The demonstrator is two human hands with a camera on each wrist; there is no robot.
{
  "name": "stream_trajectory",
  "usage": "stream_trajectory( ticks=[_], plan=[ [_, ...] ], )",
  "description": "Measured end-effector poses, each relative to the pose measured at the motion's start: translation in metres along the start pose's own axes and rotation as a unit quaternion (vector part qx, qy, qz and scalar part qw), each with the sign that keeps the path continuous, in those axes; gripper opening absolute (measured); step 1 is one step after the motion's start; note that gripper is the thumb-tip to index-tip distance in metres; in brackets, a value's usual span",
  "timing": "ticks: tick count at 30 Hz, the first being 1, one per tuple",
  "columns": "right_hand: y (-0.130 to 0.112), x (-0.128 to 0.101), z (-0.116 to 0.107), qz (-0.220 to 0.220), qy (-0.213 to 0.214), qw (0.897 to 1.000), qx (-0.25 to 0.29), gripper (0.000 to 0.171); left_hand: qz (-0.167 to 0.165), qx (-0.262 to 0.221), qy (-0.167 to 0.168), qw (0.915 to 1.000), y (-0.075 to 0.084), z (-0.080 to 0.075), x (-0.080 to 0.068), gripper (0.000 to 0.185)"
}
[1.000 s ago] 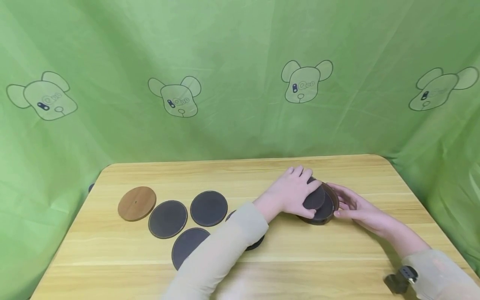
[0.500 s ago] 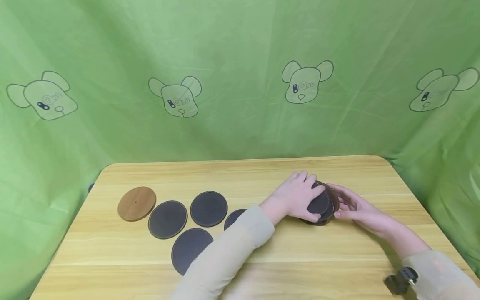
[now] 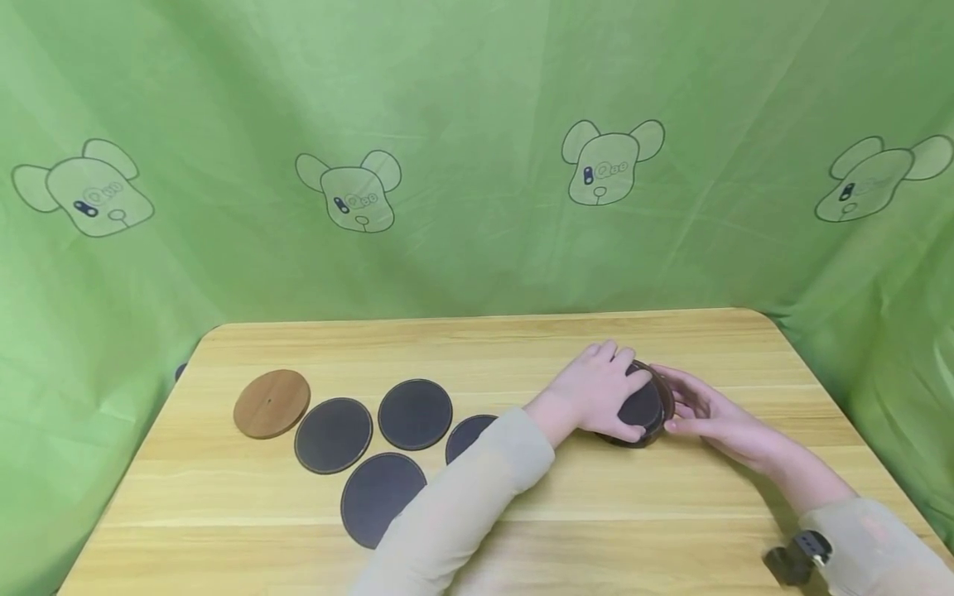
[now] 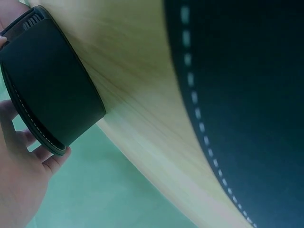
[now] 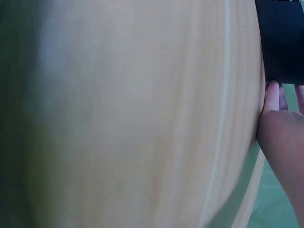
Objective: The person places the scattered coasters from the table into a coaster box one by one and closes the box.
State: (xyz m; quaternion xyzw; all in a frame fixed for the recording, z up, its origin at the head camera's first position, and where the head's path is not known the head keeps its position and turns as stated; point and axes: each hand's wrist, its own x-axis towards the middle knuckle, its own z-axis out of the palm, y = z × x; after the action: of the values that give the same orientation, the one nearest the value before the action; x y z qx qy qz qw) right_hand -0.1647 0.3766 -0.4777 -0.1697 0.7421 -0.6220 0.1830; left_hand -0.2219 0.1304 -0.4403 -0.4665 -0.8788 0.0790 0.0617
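In the head view my left hand point(image 3: 592, 393) spans a dark round coaster point(image 3: 643, 406) between thumb and fingers. That coaster lies over the mouth of a dark round coaster holder with a brown inside wall point(image 3: 665, 393). My right hand point(image 3: 706, 415) grips the holder from the right, thumb at the near side and fingers behind. The left wrist view shows the holder's smooth black outer wall point(image 4: 52, 71) and white-stitched rim, with my left fingers at that rim. In the right wrist view my right thumb touches the holder's wall point(image 5: 285, 45). What lies inside the holder is hidden.
Left on the wooden table point(image 3: 246, 513) lie a brown wooden disc point(image 3: 272, 404) and dark coasters, including one at the left point(image 3: 333, 435), one behind point(image 3: 415, 414) and one in front point(image 3: 380, 497). Another coaster point(image 3: 465, 434) is partly under my left sleeve. Green cloth hangs behind.
My left hand has shifted slightly right and towards me, bringing its coaster over the holder's mouth. My right hand and the holder have stayed in place.
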Motion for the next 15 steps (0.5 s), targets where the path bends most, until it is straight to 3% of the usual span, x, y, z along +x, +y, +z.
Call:
stream_trajectory(
  ticks=[15],
  plan=[
    [-0.002, -0.0001, -0.0009, 0.001, -0.01, 1.0, 0.008, 0.08, 0.017, 0.014, -0.015, 0.9996, 0.0074, -0.0026, 0.0, 0.074]
  ],
)
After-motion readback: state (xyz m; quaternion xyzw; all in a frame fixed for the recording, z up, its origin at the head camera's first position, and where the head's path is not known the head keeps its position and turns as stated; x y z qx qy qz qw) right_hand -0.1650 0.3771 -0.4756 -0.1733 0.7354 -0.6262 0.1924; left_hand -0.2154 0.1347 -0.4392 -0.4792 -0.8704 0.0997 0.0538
